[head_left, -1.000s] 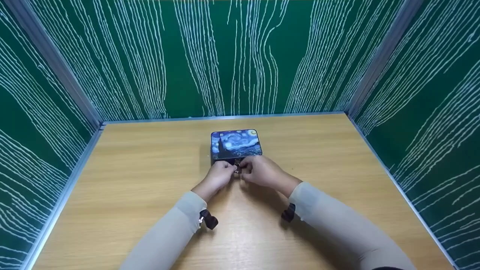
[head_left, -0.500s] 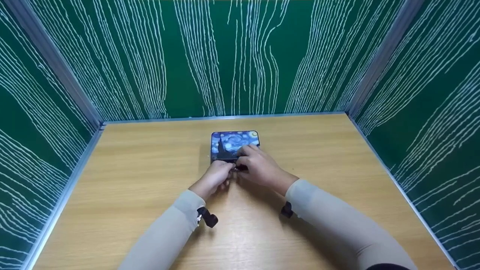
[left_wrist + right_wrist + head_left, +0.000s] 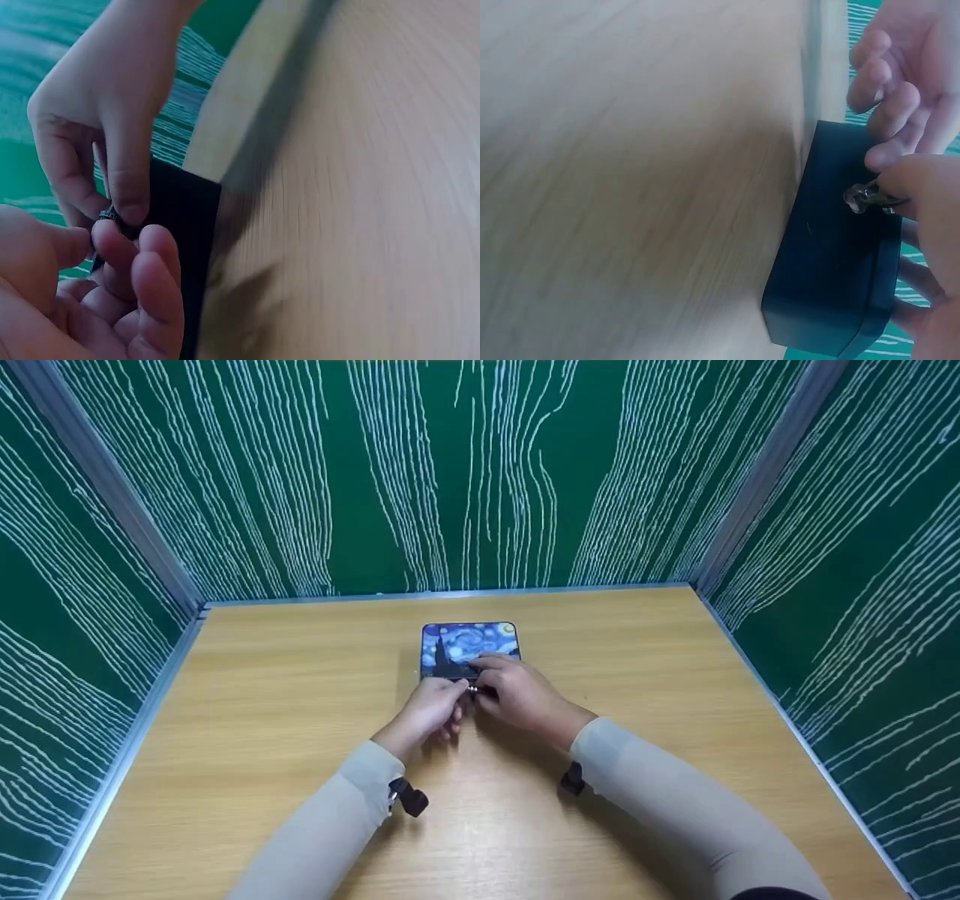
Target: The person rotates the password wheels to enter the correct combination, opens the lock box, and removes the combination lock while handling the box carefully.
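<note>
A box [image 3: 465, 645] with a swirling blue night-sky picture on its lid stands on the table, its lid down. At its dark front [image 3: 832, 225] is a small shiny metal piece [image 3: 866, 196] with a ridged part; its kind is hard to tell. My left hand [image 3: 429, 706] pinches this piece from the left between thumb and forefinger, other fingers loosely bent. From the right, my right hand [image 3: 525, 694] pinches it too, with a finger lying over the lid's front edge. Fingers hide much of the piece.
The wooden table [image 3: 300, 675] has metal edging. Green panels with white wavy lines [image 3: 480, 472] rise behind it and at both sides. A dark wrist-worn device [image 3: 411, 799] hangs below the left cuff.
The right hand's fingers have moved up onto the lid's front edge. The left hand has turned slightly, its lower fingers now showing. The box has shifted very little.
</note>
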### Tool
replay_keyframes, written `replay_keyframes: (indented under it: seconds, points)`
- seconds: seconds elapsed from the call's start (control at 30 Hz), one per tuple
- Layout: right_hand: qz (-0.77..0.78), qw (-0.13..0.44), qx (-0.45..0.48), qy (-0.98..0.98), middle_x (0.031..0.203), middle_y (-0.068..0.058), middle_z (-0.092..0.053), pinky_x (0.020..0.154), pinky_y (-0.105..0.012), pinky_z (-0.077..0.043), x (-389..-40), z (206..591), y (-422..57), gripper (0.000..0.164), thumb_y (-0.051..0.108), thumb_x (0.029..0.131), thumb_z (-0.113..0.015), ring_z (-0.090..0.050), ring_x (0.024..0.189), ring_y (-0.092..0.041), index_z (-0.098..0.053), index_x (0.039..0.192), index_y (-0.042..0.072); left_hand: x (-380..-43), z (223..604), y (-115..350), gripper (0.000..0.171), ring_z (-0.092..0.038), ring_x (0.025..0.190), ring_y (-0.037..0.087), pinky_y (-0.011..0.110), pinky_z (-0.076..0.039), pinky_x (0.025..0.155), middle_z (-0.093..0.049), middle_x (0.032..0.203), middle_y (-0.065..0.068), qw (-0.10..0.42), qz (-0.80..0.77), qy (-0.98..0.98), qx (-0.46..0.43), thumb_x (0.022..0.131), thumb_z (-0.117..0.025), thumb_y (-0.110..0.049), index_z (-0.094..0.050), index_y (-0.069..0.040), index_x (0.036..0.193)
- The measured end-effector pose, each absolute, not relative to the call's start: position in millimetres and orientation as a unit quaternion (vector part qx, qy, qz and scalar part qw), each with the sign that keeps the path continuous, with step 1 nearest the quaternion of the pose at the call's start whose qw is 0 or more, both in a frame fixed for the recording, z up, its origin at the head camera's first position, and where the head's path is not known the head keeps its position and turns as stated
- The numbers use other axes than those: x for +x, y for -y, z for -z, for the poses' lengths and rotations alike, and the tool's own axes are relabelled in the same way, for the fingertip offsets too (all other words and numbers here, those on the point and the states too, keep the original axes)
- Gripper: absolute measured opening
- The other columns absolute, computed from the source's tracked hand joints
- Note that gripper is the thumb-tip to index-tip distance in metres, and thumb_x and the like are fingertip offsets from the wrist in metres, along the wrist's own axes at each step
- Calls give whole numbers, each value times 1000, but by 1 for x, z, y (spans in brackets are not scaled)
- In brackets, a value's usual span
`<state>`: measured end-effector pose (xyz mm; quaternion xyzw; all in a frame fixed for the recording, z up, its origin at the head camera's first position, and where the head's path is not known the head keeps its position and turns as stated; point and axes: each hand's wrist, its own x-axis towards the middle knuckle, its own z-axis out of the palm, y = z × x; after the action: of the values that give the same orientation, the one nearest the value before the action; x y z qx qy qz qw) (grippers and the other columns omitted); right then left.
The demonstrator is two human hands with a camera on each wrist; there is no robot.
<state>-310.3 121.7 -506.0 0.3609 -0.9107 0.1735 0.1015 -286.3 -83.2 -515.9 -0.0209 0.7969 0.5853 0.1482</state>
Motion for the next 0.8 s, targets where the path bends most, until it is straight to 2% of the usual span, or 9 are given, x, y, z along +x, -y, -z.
replay_keyframes:
  seconds: [0.1,0.17,0.23,0.3,0.4,0.5,0.67,0.8]
  points:
    - [-201,85,354,909,156,-16,-72,127,-49,-53,-313,506,-123,11,15,104,-81,-65,152,-39,-85,107,6,-286,510,88,30,-66,64,16,27,-54,56,-74,80,6,70,-499,-863,27,115,-64,-30,-79,-5,107]
    - [-217,71,346,910,160,-16,-70,128,-50,-51,-314,506,-124,11,16,104,-81,-61,156,-39,-85,110,6,-286,507,92,20,-70,78,19,34,-60,69,-77,93,7,6,-427,-901,72,112,-70,-26,-82,-10,110]
    - [-228,57,338,911,163,-15,-67,130,-51,-48,-316,506,-124,13,17,105,-81,-58,159,-39,-84,112,7,-288,505,96,17,-71,95,21,38,-63,86,-76,106,5,-47,-369,-921,116,109,-75,-24,-84,-12,116]
    - [-235,47,329,913,165,-13,-65,132,-52,-47,-317,506,-125,13,18,107,-80,-56,161,-38,-84,114,8,-289,503,99,20,-68,110,25,44,-63,101,-72,117,6,-73,-336,-926,158,107,-79,-23,-84,-10,121]
    - [-246,37,323,913,168,-12,-63,134,-53,-44,-318,507,-125,17,19,108,-79,-54,162,-38,-83,119,8,-294,504,103,26,-63,125,25,45,-59,116,-67,127,5,-79,-319,-923,200,106,-82,-24,-84,-11,128]
    - [-257,33,320,911,169,-12,-62,134,-53,-43,-319,508,-126,18,18,108,-78,-53,163,-38,-83,122,7,-298,506,105,30,-60,135,23,44,-56,124,-67,136,3,-66,-307,-923,223,106,-83,-27,-84,-14,132]
    - [-273,27,315,909,166,-10,-65,135,-54,-43,-319,509,-127,10,14,107,-79,-53,163,-39,-82,115,10,-306,512,103,32,-59,146,24,44,-51,130,-66,150,3,-47,-293,-925,237,106,-83,-29,-83,-16,135]
    - [-282,19,315,906,164,-10,-66,135,-55,-43,-321,510,-129,9,14,106,-79,-51,164,-39,-81,114,11,-311,517,100,26,-59,150,26,45,-49,132,-68,153,4,-46,-296,-925,234,106,-83,-27,-86,-16,130]
